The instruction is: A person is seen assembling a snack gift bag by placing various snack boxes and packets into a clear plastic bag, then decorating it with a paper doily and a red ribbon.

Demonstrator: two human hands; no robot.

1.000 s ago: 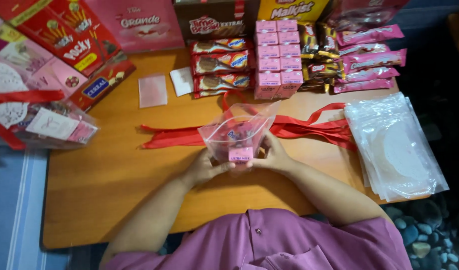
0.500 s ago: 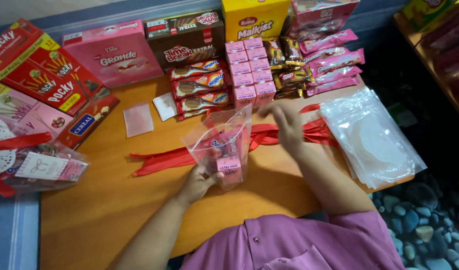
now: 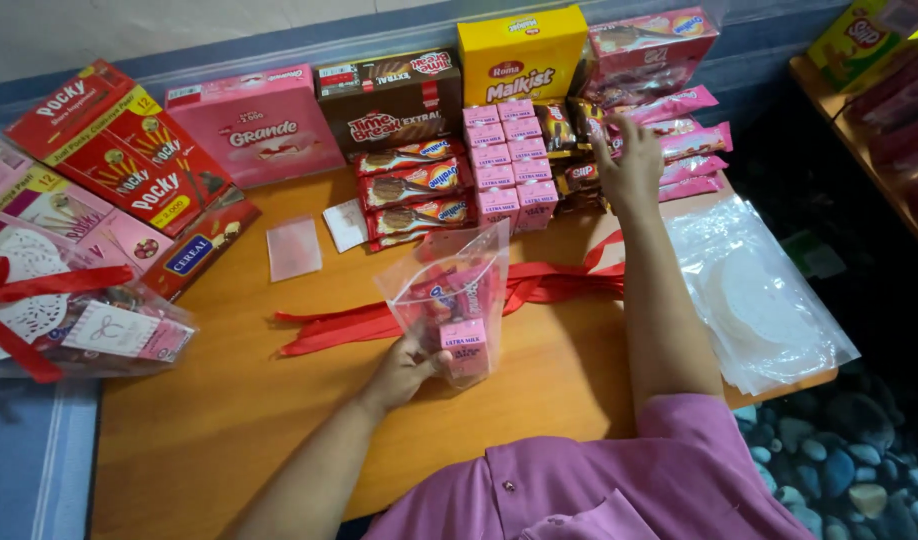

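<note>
Head view: left hand (image 3: 404, 365) grips clear bag (image 3: 457, 290) upright on wooden table (image 3: 229, 420), w/ pink carton (image 3: 466, 347) inside. Right hand (image 3: 631, 165) open, fingers spread, reaching over dark wafer packs (image 3: 579, 180) beside pink carton rows (image 3: 509, 160). Red ribbon (image 3: 379, 318) lies behind bag.

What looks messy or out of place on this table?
Little stands out. The snack packs are lined up neatly at the back. Only the red ribbon sprawls loosely across the table, running under the clear bag that the left hand steadies. The right hand hovers over the pink wrappers.
</note>
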